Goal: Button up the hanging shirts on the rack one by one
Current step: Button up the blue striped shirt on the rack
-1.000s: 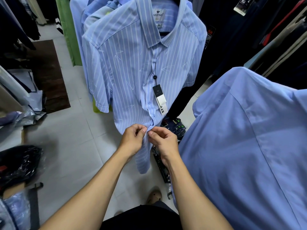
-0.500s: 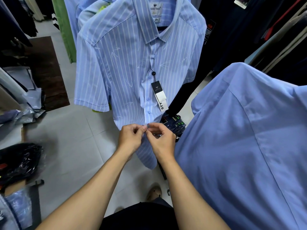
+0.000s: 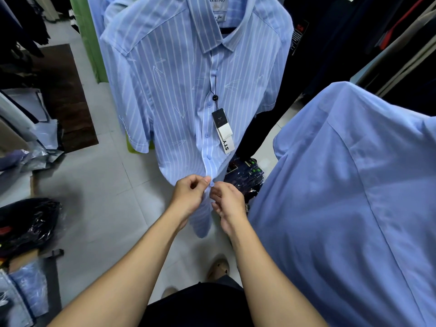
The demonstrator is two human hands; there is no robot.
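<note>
Raised slightly, left hand and right hand pinch the pale-striped blue shirt's low button.

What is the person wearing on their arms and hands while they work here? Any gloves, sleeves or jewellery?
Nothing at all, as far as the head view shows. The left hand and right hand are bare, with no gloves and no rings that I can make out. Both forearms are uncovered right down to the bottom edge of the picture, with no sleeve, watch or bracelet in sight. The upper arms are out of frame.
</note>
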